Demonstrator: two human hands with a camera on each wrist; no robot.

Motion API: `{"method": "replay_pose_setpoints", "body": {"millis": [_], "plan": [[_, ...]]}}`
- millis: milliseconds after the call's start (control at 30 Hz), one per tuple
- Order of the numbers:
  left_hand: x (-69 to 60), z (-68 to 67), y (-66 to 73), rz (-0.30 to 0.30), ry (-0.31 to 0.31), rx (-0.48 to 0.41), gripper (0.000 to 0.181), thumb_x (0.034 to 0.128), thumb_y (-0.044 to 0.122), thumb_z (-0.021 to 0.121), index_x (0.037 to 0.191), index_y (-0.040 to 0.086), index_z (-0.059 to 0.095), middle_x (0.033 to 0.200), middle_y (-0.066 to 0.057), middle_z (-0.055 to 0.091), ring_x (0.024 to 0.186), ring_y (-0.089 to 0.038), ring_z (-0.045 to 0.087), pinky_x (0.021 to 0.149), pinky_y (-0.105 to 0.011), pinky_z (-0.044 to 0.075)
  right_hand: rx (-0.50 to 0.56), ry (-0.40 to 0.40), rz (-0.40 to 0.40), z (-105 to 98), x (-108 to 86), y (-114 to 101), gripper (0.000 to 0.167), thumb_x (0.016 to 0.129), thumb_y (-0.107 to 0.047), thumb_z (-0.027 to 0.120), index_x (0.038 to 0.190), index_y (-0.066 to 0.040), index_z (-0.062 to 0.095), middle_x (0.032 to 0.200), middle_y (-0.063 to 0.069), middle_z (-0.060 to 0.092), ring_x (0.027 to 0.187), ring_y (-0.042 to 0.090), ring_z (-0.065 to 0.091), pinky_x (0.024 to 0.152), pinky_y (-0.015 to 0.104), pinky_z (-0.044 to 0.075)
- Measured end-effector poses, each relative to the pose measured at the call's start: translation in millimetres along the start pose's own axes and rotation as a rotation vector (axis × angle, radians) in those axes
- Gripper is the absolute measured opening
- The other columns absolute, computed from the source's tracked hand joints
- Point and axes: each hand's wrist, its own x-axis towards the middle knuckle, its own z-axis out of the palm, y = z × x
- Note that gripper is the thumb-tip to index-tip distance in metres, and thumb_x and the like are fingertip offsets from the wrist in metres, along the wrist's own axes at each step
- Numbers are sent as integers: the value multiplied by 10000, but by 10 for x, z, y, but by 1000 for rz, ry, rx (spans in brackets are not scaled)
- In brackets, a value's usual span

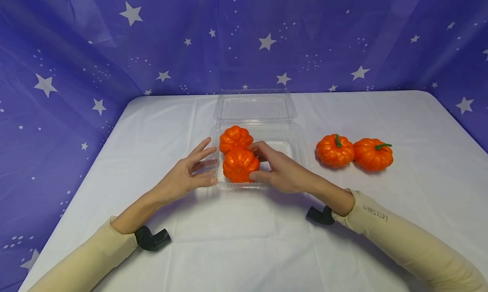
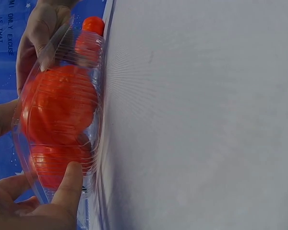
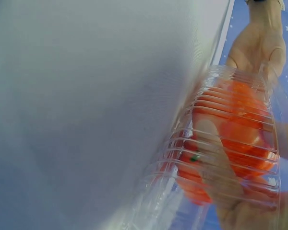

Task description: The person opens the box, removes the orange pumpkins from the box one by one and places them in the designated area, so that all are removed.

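Head view: the near pumpkin (image 1: pixel 240 167) sits in the front left of the clear box (image 1: pixel 284 147), right between the hands. The right hand (image 1: pixel 284 169) is closest, thumb and fingers curled against the pumpkin's right side. The left hand (image 1: pixel 184 175) — fingers spread, gripping nothing — is at the box's left wall, contact unclear. Roundish, no obvious long axis — and the far pumpkin (image 1: pixel 235 138) lies just behind.

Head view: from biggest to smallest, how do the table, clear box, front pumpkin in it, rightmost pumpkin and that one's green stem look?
1. Table
2. Clear box
3. Front pumpkin and rightmost pumpkin: too alike to rank
4. Green stem
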Motion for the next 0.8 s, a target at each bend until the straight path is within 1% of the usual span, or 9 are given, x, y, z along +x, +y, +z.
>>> {"method": "replay_pose_setpoints", "body": {"millis": [133,367,467,600,700,800], "plan": [[-2,-4,0,-1,2,0,796,867,64,757,1531,18,321,1647,80,58,1409,-380,318,1009,-289,456,10,2,-12,2,-3,-2,477,931,-114,685,1336,-105,434,1323,77,551,1242,251,535,1060,440,437],[-9,-2,4,-10,-1,-11,803,866,67,759,1533,19,314,1644,96,59,1416,-378,304,1012,-283,452,30,-3,-20,-10,-23,-8,649,934,-110,673,1487,-109,331,1440,104,480,1281,277,501,1082,499,399],[-11,0,8,-9,1,-20,806,863,57,760,1532,13,313,1647,85,57,1414,-369,314,1009,-283,455,43,10,-39,-11,-21,5,649,930,-98,670,1493,-96,346,1444,86,475,1265,265,500,1053,487,433],[-8,3,10,-8,0,-25,808,860,46,761,1531,8,313,1645,91,60,1407,-358,332,1011,-285,455,68,46,-60,-20,-45,17,637,926,-97,666,1493,-77,377,1442,70,469,1236,246,490,970,469,500],[-7,4,10,-10,0,-24,808,860,48,761,1531,9,313,1643,101,65,1405,-354,339,1013,-286,454,80,62,-48,-32,-70,19,632,925,-129,673,1494,-81,401,1434,79,467,1237,253,477,947,487,510],[-6,3,10,-12,1,-25,808,860,52,761,1532,10,313,1643,99,65,1403,-350,342,1013,-287,455,91,60,-29,-36,-76,18,623,922,-154,680,1490,-104,430,1398,84,485,1233,266,487,957,488,507]]}}
